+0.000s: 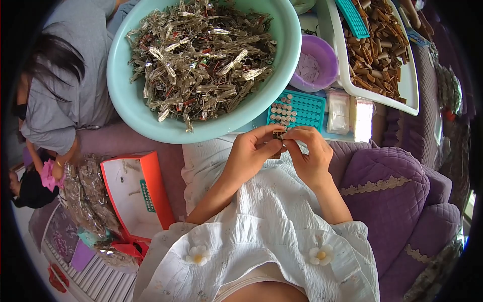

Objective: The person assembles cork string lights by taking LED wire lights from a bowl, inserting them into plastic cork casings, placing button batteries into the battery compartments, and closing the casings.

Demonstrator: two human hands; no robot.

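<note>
Small dark-and-brown piece (278,135), held at the wearer's fingertips: it lay just beyond the near right rim of the mint-green basin (193,137), the landmark for this figure, and above the wearer's lap. The left hand (250,151) gripped it between thumb and index finger. The right hand (312,152) met it from the opposite side, fingers bent and tips apparently closed on its edge, although the exact contact was hidden.

The step in hand was judged to be fine two-handed fitting or adjusting of this single piece; the next move seemed to call for a steady left pinch and small, precise motions of the right fingertips. Loose round silver pieces (283,111) stood in a turquoise tray (314,115) just right of the basin; whether one was in the grip could not be told.

Orientation: the dark end pointed away from the wearer, level with the basin's near rim, and a brown part showed below the left thumb, toward the body. If both belonged to one piece, its long axis ran roughly away from the wearer, along the basin's right side; the thumb covered the middle.
</note>
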